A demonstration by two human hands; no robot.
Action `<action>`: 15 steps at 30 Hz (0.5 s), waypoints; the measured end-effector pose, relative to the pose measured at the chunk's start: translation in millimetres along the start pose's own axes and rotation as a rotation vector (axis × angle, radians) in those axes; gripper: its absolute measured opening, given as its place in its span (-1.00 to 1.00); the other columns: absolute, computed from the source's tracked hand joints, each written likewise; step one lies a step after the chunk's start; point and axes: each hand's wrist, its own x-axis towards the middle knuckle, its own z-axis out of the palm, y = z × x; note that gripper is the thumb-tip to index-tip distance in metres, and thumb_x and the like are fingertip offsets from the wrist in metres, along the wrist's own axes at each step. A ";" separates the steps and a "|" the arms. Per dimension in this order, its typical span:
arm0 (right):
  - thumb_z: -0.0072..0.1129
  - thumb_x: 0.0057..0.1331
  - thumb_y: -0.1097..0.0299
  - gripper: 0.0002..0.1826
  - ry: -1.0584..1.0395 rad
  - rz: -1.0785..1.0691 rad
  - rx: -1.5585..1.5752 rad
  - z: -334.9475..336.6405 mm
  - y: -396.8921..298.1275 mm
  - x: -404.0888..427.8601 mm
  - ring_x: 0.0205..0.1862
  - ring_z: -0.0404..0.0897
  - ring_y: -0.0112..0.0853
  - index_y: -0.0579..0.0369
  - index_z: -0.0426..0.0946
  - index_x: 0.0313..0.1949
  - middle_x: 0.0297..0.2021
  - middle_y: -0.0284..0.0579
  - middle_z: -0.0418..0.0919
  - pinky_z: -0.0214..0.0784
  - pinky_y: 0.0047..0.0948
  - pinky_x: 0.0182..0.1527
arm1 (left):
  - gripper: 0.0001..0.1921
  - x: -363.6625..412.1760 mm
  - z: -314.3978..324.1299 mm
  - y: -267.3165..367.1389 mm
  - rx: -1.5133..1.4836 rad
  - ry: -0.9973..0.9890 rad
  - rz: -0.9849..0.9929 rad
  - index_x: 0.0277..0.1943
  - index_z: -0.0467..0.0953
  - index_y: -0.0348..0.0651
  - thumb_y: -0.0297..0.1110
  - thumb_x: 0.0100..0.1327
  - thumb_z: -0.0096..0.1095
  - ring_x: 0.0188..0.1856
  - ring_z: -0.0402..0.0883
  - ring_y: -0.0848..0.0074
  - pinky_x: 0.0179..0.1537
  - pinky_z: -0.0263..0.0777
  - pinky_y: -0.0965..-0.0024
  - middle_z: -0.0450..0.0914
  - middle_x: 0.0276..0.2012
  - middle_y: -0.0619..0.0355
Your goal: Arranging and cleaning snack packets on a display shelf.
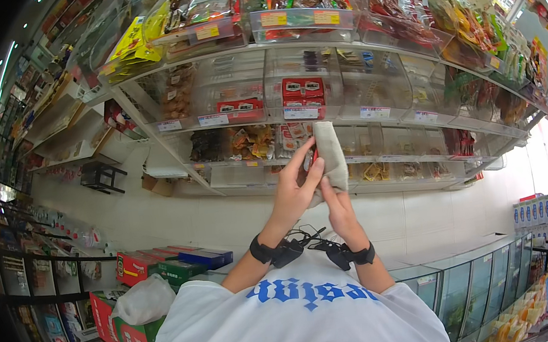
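Both of my hands are raised in front of my chest, before a tiered display rack. A folded greyish-white cloth (pixel 331 154) stands upright between them. My left hand (pixel 291 184) holds its left side, with the fingers pointing up and the thumb laid across the lower part. At the cloth's lower end, my right hand (pixel 342 211) grips it with the thumb up. A small red item (pixel 314 156) shows between my left fingers and the cloth. Most of it is hidden, so I cannot tell what it is.
Clear plastic bins (pixel 301 21) on the rack (pixel 193 177) hold packaged foods, with red boxes (pixel 303 91) on the middle tier. Behind me at left stand stacked cartons (pixel 141 338) and a plastic bag (pixel 144 300). Glass tanks (pixel 457 287) line the right; a black stool (pixel 104 177) stands left.
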 end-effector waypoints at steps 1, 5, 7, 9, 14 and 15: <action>-0.05 0.57 0.30 -0.51 0.007 0.057 0.089 -1.6 -4.8 0.7 0.25 0.37 -0.42 0.27 0.21 0.37 0.20 -0.10 0.42 0.20 -0.41 0.29 | -0.52 -0.4 -2.1 -2.5 0.011 0.005 -0.009 0.39 0.32 -0.35 -0.33 0.52 0.10 -0.02 0.48 0.69 0.02 0.39 0.58 0.60 0.03 0.14; -0.04 0.57 0.26 -0.59 0.047 -0.005 -0.084 -14.6 0.5 7.7 0.13 0.44 -0.54 0.25 0.36 0.27 0.08 -0.22 0.52 0.29 -0.52 0.15 | -0.59 0.3 -2.4 -4.2 0.111 -0.048 0.135 0.32 0.43 -0.32 -0.38 0.48 0.14 0.05 0.48 0.63 -0.03 0.45 0.58 0.46 0.11 0.16; 0.05 0.53 0.28 -0.65 0.077 0.032 0.057 -26.4 1.5 12.4 0.02 0.50 -0.58 0.23 0.44 0.18 0.00 -0.26 0.57 0.36 -0.54 0.06 | -0.59 -2.8 -5.5 -0.5 0.139 -0.086 0.053 0.32 0.45 -0.29 -0.40 0.48 0.14 0.06 0.44 0.63 0.04 0.39 0.56 0.38 0.06 0.21; 0.18 0.46 0.30 -0.67 0.032 0.093 0.071 -39.2 -3.5 14.3 -0.06 0.55 -0.60 0.20 0.49 0.12 -0.08 -0.30 0.62 0.41 -0.55 0.00 | -0.58 1.5 -7.6 -6.8 -0.009 -0.180 -0.016 0.31 0.45 -0.32 -0.50 0.42 0.20 0.03 0.44 0.64 0.04 0.39 0.54 0.38 -0.01 0.21; 0.33 0.33 0.45 -0.57 0.130 -0.003 0.030 -34.3 -9.8 9.0 -0.21 0.60 -0.61 0.23 0.48 0.16 -0.11 -0.26 0.66 0.48 -0.55 -0.16 | -0.47 2.4 -6.2 1.2 0.025 0.003 -0.039 0.27 0.44 -0.34 -0.56 0.25 0.42 -0.05 0.54 0.63 0.03 0.43 0.54 0.56 -0.15 0.21; 0.33 0.33 0.45 -0.57 0.147 -0.004 0.023 -33.8 -12.7 8.6 -0.21 0.60 -0.61 0.23 0.48 0.16 -0.11 -0.26 0.66 0.48 -0.55 -0.16 | -0.51 2.5 -6.9 -1.3 0.014 0.026 -0.063 0.22 0.46 -0.33 -0.51 0.24 0.44 -0.09 0.57 0.63 -0.03 0.47 0.54 0.59 -0.18 0.20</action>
